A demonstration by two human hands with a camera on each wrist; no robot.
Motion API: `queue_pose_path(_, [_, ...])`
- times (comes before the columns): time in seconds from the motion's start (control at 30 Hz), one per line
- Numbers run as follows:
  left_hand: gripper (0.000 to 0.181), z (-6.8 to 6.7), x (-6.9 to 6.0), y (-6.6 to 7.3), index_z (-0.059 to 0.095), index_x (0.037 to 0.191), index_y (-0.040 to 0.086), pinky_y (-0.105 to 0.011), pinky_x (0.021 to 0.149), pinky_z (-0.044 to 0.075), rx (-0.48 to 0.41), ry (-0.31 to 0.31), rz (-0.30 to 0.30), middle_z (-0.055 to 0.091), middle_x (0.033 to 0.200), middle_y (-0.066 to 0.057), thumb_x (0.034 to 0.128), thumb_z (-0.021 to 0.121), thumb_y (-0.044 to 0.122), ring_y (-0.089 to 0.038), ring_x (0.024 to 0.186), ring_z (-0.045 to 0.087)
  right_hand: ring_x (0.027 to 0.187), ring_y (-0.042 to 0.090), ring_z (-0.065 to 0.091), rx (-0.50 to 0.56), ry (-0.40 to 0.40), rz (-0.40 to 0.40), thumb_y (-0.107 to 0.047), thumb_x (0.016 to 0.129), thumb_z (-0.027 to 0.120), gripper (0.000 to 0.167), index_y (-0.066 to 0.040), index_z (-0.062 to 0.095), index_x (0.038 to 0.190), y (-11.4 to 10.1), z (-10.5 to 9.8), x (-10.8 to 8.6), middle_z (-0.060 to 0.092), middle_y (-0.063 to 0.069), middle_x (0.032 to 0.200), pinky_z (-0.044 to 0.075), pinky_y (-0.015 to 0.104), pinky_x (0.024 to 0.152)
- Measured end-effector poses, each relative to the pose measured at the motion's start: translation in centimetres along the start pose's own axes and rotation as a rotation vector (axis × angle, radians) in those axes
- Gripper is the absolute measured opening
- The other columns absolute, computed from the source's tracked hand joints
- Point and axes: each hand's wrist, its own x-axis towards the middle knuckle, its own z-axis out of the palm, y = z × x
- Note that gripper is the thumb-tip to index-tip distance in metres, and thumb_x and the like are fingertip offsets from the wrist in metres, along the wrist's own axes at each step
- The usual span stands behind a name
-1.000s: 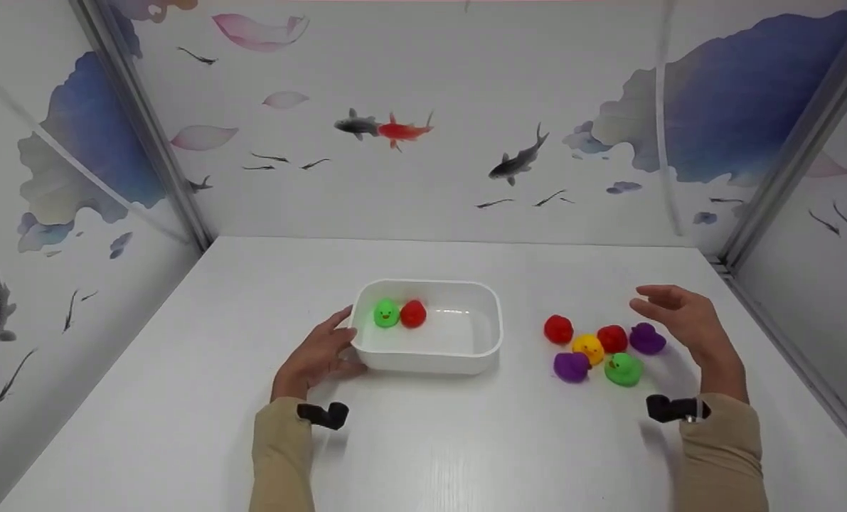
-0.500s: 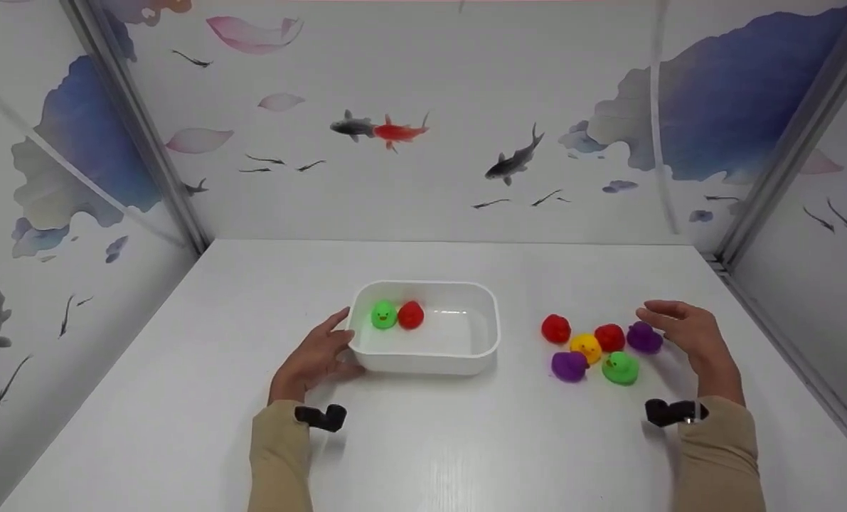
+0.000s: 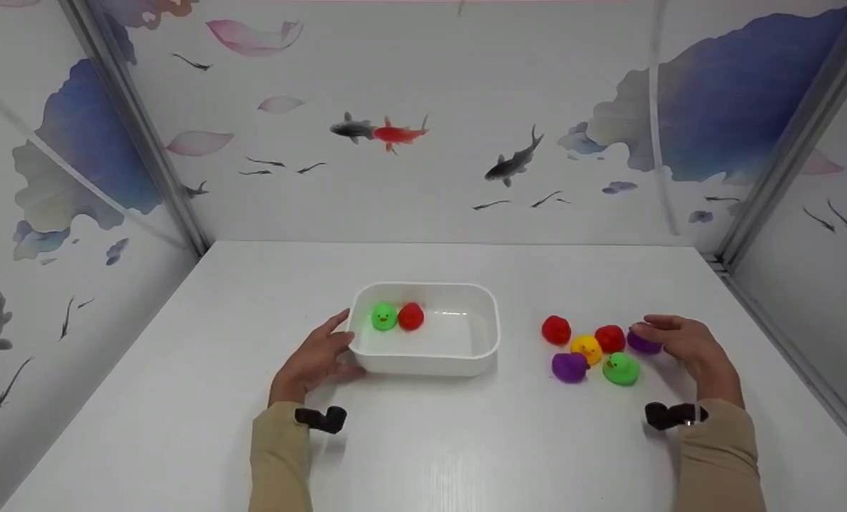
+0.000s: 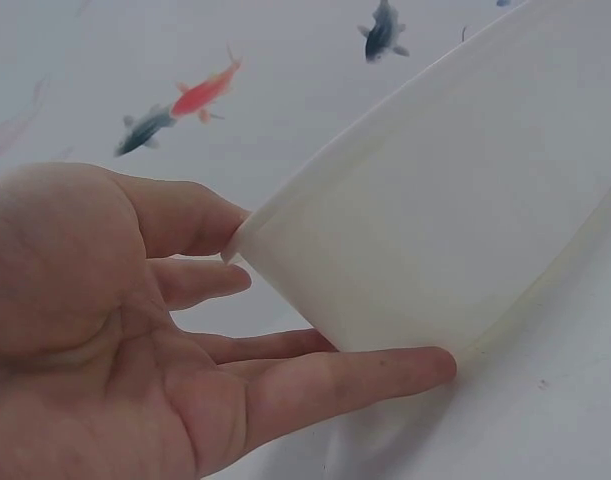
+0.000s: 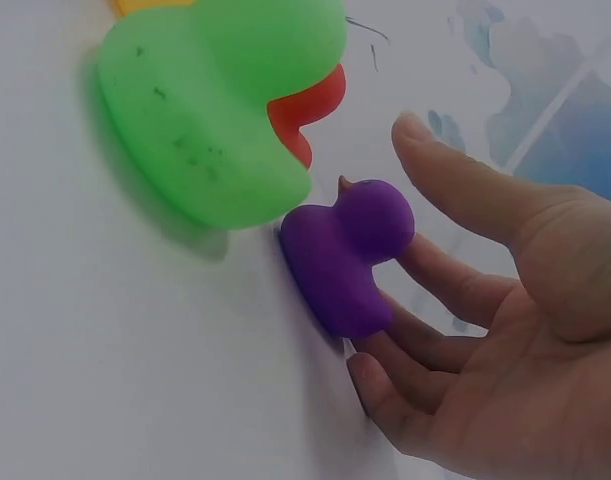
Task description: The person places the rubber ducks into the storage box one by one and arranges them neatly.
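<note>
At the left end of a white plastic box [image 3: 427, 364], my left hand [image 3: 315, 359] touches its rim and lower corner with extended fingers, as the left wrist view shows. Inside the box sit a green rubber duck [image 3: 384, 317] and a red rubber duck [image 3: 410, 317]. My right hand [image 3: 693, 350] is at a purple rubber duck [image 5: 340, 255], partly hidden by it in the head view. In the right wrist view the fingers spread behind and below that duck, while the thumb [image 5: 455, 180] stands apart from it. Whether the fingers touch the duck is hard to tell.
Close to the purple duck are a red duck [image 3: 610, 339], a green duck [image 3: 621, 369] and a yellow duck [image 3: 586, 349]. Another purple duck [image 3: 570, 367] and another red duck [image 3: 556, 330] lie nearer the box. Painted panels [image 3: 423, 199] enclose the white table [image 3: 437, 448].
My right hand has moved down and toward the person, from beyond the purple duck to around it. My left hand stays at the box; the ducks have not moved.
</note>
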Motion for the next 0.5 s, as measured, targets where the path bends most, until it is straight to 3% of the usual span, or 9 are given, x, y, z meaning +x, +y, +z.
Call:
queue_pose_path(0.33, [0.059,0.14,-0.1,0.01,0.029,0.159,0.026,-0.047,0.093,0.06,0.008,0.017,-0.017,0.047,0.152,-0.02,0.1037,0.05,0.019,-0.038,0.133,0.055,0.142,0.053,0.02,-0.078,0.012,0.031,-0.061,0.085,0.07,0.104,0.003,0.025,0.155,-0.3,0.09,-0.24,0.021,0.033,0.158,0.022,0.064,0.122])
queue_pose_path(0.5, [0.06,-0.04,-0.06,0.0,0.029,0.159,0.025,-0.046,0.092,0.06,0.004,0.02,-0.021,0.046,0.153,-0.02,0.1033,0.05,0.018,-0.038,0.134,0.054,0.142,0.055,0.018,-0.112,0.016,0.041,-0.059,0.087,0.069,0.099,0.003,0.028,0.153,-0.46,0.43,-0.11,0.024,0.033,0.155,0.023,0.067,0.12])
